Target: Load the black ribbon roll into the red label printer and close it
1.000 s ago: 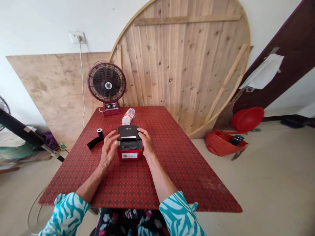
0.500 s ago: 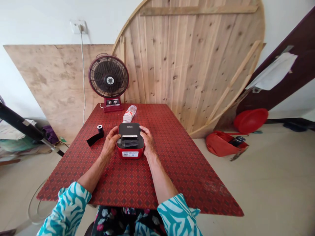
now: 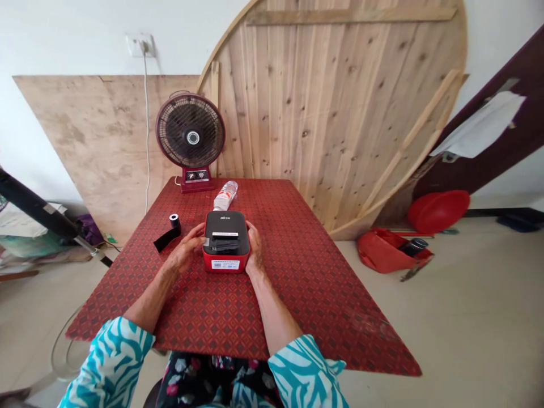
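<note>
A small red printer [image 3: 225,262] with a black top sits on the table, a white label on its front face and a dark slot area on the top. My left hand [image 3: 186,249] is at its left side, fingers stretched toward the casing and at or very near it. Along the right side, my right hand [image 3: 255,249] rests against the casing with its fingers curved round the edge. To the left of my left hand stands a small roll [image 3: 174,220] with a white end, its black strip [image 3: 167,239] unwound on the tabletop.
A clear plastic bottle [image 3: 225,195] lies just behind the printer. Further back on the patterned red table [image 3: 323,317] stands a dark red fan [image 3: 190,133]. A large round wooden board [image 3: 323,113] leans on the wall. On the floor at right is a red bag [image 3: 378,252].
My left hand has loosened, its fingers straighter and its thumb off the printer's top edge. The right hand has slid lower along the right side. The view has shifted slightly.
</note>
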### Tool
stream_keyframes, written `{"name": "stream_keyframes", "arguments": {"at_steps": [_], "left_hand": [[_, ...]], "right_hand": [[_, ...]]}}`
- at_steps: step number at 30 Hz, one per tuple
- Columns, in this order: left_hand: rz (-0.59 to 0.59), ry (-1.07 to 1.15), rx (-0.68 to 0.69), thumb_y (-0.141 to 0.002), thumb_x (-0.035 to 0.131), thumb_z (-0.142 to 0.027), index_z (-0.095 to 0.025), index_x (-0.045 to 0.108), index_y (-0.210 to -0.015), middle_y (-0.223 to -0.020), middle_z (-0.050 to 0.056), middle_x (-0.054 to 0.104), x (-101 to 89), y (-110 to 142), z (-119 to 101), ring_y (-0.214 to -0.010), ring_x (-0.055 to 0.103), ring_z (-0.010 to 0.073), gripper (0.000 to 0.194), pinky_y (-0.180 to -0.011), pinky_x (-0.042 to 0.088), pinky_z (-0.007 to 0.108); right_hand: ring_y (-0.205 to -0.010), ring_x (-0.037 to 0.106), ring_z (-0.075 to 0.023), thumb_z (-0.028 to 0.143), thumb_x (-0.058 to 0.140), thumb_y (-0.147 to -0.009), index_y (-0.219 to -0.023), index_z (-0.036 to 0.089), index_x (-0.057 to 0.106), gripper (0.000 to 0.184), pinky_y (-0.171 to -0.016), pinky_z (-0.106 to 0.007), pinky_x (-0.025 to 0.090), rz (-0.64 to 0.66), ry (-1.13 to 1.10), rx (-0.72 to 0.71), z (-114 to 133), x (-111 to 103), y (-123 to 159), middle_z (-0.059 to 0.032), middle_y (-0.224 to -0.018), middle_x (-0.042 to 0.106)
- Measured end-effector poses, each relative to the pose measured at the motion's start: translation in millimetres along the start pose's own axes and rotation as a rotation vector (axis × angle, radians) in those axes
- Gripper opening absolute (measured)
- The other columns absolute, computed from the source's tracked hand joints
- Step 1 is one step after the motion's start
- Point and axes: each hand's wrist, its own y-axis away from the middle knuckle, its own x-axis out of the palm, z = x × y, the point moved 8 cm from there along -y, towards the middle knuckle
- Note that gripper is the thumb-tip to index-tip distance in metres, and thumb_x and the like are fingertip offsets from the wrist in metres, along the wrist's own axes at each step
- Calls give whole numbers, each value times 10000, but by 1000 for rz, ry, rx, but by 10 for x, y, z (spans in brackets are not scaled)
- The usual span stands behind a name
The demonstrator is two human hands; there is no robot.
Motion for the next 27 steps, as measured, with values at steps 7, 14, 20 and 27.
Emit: {"name": "stream_keyframes", "arguments": {"at_steps": [7, 14, 20, 27], "left_hand": [[38, 11, -101, -713, 786, -323, -254, 562, -1302, -1296, 88, 630, -42, 11, 78, -1069, 645, 237, 634, -816, 508, 291], [-5, 54, -52, -736, 765, -317, -218, 588, -1259, -1188, 80, 690, -20, -45, 83, -1031, 660, 209, 560, -812, 512, 275], [-78, 74, -43, -699, 770, -299, -219, 613, -1209, -1126, 66, 706, -17, -54, 82, -961, 669, 183, 540, -758, 499, 244], [-157, 59, -67, -638, 760, -278, -203, 633, -1151, -1023, 60, 711, -25, -66, 85, -852, 657, 168, 533, -710, 485, 251]], "right_hand": [[-919, 629, -185, 450, 426, -830, -945, 178, 676, 387, -840, -316, 463, -132, 75, 55, -20, -105, 23, -65, -963, 723], [-859, 627, -174, 420, 425, -805, -884, 175, 663, 351, -801, -306, 464, -169, 60, 73, -36, -80, -88, -55, -875, 709], [-831, 629, -167, 424, 415, -798, -856, 178, 654, 348, -783, -301, 474, -190, 43, 77, -116, -93, -183, -51, -865, 707], [-861, 629, -174, 424, 367, -839, -922, 162, 662, 403, -769, -298, 465, -163, 108, 75, -186, -116, -170, -76, -902, 718]]}}
